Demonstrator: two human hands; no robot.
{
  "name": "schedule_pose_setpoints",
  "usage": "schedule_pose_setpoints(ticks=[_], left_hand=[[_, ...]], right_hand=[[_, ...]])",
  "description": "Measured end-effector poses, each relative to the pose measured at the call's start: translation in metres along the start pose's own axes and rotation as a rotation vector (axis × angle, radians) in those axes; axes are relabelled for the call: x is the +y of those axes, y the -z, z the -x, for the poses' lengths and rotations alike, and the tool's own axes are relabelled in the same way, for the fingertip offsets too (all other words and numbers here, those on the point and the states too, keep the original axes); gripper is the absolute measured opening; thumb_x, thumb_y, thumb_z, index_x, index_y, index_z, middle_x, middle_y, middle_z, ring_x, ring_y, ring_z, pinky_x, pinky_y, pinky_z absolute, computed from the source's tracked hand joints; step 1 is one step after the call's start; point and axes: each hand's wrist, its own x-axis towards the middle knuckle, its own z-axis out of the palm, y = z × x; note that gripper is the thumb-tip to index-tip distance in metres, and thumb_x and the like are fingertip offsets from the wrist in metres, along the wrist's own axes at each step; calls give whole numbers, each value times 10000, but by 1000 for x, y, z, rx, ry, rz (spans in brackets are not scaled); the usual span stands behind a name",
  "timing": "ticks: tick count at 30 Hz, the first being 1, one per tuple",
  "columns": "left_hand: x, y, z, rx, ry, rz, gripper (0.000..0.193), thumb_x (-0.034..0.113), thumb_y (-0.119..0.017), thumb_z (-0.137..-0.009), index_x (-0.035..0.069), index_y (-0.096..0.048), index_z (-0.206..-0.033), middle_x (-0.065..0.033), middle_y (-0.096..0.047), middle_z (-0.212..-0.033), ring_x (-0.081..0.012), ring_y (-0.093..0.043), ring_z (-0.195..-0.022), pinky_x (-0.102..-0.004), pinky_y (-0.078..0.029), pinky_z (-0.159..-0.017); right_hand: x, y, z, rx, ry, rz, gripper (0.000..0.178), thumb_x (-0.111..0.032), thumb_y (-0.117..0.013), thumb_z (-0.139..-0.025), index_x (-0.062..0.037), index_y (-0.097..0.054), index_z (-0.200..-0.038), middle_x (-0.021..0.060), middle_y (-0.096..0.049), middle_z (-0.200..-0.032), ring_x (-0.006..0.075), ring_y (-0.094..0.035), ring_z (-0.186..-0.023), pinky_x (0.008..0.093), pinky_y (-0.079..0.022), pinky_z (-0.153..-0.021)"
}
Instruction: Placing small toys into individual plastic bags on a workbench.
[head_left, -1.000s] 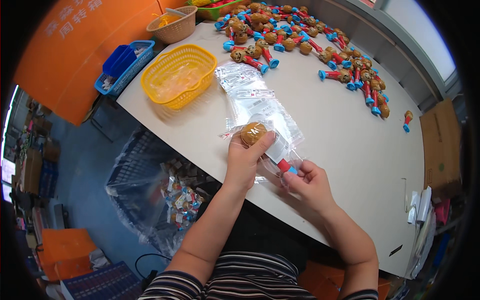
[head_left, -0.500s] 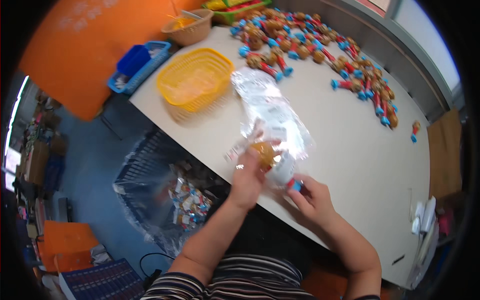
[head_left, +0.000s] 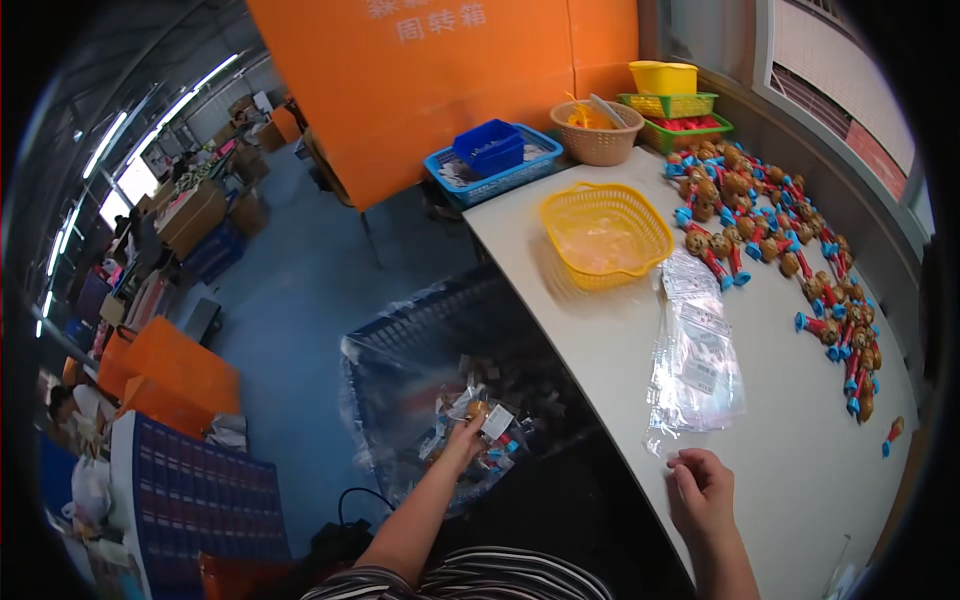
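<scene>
One bagged toy (head_left: 478, 408), round and brown-headed, is in the left hand (head_left: 462, 436), whose fingers are closed on it just above the pile in one blue crate (head_left: 440, 312) lined with clear plastic. The bagged pieces (head_left: 492, 458) heaped there overlap too much to count. The right hand (head_left: 703, 488) is over the table (head_left: 800, 440), fingers half curled with a narrow gap to the thumb; whether it pinches a bag's edge, I cannot tell.

Just beyond it lies one overlapping spread of clear bags (head_left: 703, 352), their number unclear. One yellow basket (head_left: 600, 280) stands beside them. Dozens of loose toys (head_left: 703, 200) crowd the far side; one single toy (head_left: 892, 438) lies apart. Farther back are one blue basket (head_left: 480, 193) bearing one blue bin (head_left: 490, 150), one tan basket (head_left: 600, 148), and two green baskets (head_left: 690, 138) stacked under one yellow tub (head_left: 663, 78).
</scene>
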Motion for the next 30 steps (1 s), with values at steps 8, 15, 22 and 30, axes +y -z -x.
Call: schedule_pose_setpoints(ticks=[8,15,22,30], left_hand=[[-82,19,26,121,89,-440,239,144,-718,-873,31,-631,-1066,-11,-606,-757,-106,-574,-653,-241,-452,-568],[90,-173,90,107,-890,-411,173,12,-561,-958,5,-556,-1131,-86,-600,-1081,-140,-594,-959,-271,-483,-870],[142,-300,92,-213,-1435,-666,292,-58,-609,-845,-12,-556,-1129,-173,-582,-1138,-276,-601,-991,-348,-515,-862],[131,-320,60,-285,-1247,-865,436,-1,-689,-800,-26,-534,-1206,-223,-567,-1198,-380,-569,-1101,-414,-490,-922]], right_hand=[[-1,4,-6,53,61,141,140,-50,-665,-909,32,-663,-1022,104,-711,-853,139,-670,-786,269,-531,-720],[-19,23,-5,-82,0,264,170,-95,-672,-916,1,-690,-1055,101,-722,-939,150,-666,-846,289,-541,-788],[-41,75,-29,-104,-67,263,184,-144,-657,-945,7,-696,-1042,99,-721,-846,139,-672,-770,283,-539,-727],[-69,152,-228,288,181,563,228,-163,-663,-941,17,-670,-1081,109,-722,-918,161,-684,-804,305,-549,-752]])
